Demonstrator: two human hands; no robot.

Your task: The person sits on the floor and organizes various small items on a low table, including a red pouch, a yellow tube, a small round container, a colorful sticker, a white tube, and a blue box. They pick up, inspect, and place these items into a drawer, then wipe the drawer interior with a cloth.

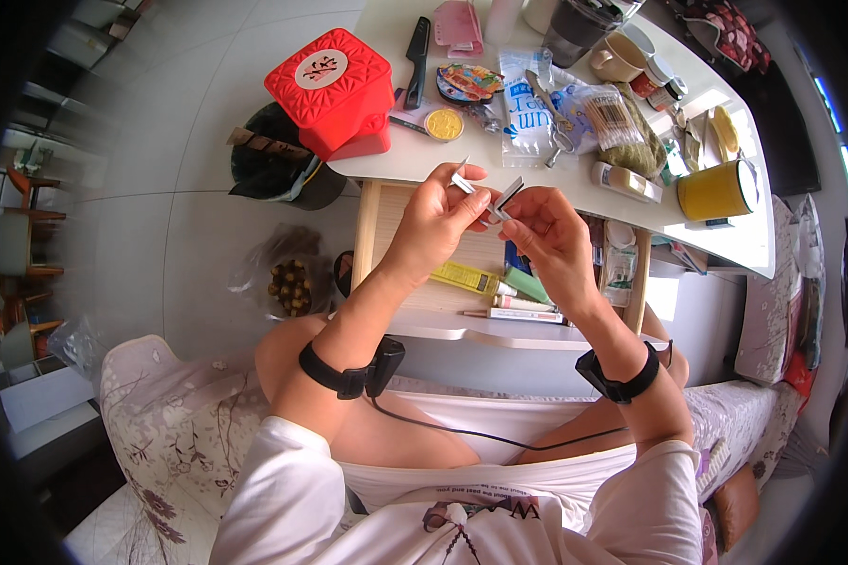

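Observation:
My left hand (432, 215) pinches a small white angled piece (462, 182) between thumb and fingers. Between the thumb and fingers of my right hand (552, 227) is a small L-shaped piece (510, 198), white with a dark inner face. The two pieces nearly meet; whether they are joined is hidden by the fingers. Both hands are above an open wooden drawer (404, 247) at the table's front edge. Inside it lie a yellow package (465, 277), a green object (527, 284) and a white narrow box (526, 315).
The white table (431, 161) bears a red lidded box (346, 92), a black comb (417, 63), a gold round container (444, 124), a printed plastic bag (526, 116), scissors (560, 138) and a yellow cup (717, 191). A bin (325, 187) stands left. A cable (466, 432) links my two wristbands.

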